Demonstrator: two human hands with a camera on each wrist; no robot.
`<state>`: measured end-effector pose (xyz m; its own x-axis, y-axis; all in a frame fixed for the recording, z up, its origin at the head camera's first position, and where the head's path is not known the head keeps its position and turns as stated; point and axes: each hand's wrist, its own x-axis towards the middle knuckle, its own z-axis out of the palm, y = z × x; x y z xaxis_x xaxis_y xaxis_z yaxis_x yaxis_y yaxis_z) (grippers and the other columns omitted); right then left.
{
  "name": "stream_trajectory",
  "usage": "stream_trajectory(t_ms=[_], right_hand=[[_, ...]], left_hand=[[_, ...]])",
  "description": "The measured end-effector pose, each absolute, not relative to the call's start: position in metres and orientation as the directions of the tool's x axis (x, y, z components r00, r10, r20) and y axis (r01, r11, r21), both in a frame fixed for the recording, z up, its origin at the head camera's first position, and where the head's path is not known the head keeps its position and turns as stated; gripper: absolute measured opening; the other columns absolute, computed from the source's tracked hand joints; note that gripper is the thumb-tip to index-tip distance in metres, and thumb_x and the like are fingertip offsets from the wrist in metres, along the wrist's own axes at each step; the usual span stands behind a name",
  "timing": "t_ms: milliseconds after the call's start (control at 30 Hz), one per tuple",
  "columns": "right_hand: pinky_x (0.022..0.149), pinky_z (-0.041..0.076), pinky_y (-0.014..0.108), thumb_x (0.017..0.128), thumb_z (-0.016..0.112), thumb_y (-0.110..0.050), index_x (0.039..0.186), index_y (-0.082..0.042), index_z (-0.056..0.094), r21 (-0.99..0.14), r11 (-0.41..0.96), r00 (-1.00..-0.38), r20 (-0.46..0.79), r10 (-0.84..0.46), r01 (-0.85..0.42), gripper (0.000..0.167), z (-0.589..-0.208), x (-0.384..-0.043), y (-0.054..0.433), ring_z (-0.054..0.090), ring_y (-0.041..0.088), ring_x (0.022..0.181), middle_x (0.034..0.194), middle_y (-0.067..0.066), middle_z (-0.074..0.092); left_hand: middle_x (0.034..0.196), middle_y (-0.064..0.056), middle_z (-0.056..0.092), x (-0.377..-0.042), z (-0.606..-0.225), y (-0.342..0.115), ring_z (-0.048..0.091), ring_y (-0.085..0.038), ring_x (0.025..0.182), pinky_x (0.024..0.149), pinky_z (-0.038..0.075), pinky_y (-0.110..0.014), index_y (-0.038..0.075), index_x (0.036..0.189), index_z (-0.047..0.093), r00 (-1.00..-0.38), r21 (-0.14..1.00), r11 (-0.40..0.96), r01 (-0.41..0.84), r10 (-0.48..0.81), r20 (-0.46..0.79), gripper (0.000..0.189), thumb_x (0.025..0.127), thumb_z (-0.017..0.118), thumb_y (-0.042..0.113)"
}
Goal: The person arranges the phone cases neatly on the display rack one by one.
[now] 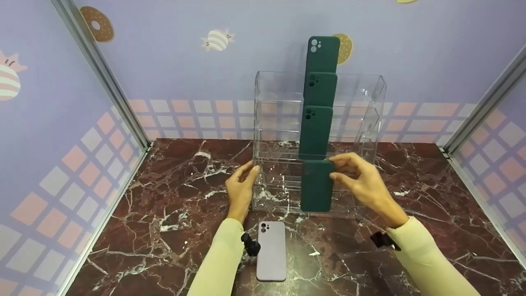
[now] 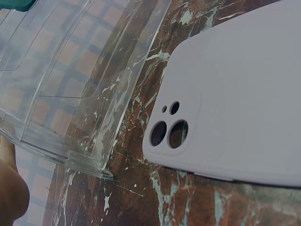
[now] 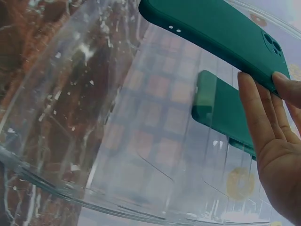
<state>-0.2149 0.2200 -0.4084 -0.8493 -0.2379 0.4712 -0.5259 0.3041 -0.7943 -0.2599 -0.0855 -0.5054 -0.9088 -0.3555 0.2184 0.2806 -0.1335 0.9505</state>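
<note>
My right hand (image 1: 365, 185) pinches a green phone case (image 1: 316, 187) by its upper right edge, thumb on one face and fingers on the other. The case stands upright at the front of a clear stepped display rack (image 1: 277, 156), overlapping its lowest tier in the head view. Camera holes show near its pinched end in the right wrist view. My left hand (image 1: 241, 187) touches the rack's left side with fairly straight fingers; only part of it appears in the left wrist view. Behind, green cases (image 1: 316, 133) stand one above another on the higher tiers.
A pale lilac phone case (image 1: 271, 250) lies flat on the dark red marbled table (image 1: 176, 222), in front of the rack and beside my left forearm. Patterned walls (image 1: 185, 82) close in the back and both sides.
</note>
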Motion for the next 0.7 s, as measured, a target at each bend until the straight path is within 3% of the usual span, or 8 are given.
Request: stream_trajectory(t_ms=[233,700], right_hand=[[0.074,0.062,0.028,0.089,0.074,0.02,0.126,0.007,0.067,-0.813,0.248,-0.849,0.492,-0.192,-0.527,0.04,-0.393,-0.228,0.222,0.074,0.016,0.085,0.105,0.02,0.074],[0.078,0.061,0.027,0.089,0.074,0.02,0.126,0.01,0.065,-0.795,0.218,-0.824,0.551,-0.128,-0.566,0.039,-0.377,-0.253,0.221,0.073,0.015,0.087,0.104,0.022,0.072]], left_hand=[[0.104,-0.012,0.079,-0.26,-0.506,-0.086,0.072,-0.013,0.09,0.078,0.056,-0.022,-0.006,0.123,0.075,-0.906,0.948,-0.132,0.289,-0.357,0.227,0.031,0.095,0.079,0.005],[0.106,-0.011,0.078,-0.26,-0.506,-0.085,0.072,-0.013,0.091,0.08,0.056,-0.023,-0.008,0.125,0.073,-0.911,0.953,-0.135,0.272,-0.354,0.21,0.034,0.095,0.08,0.007]])
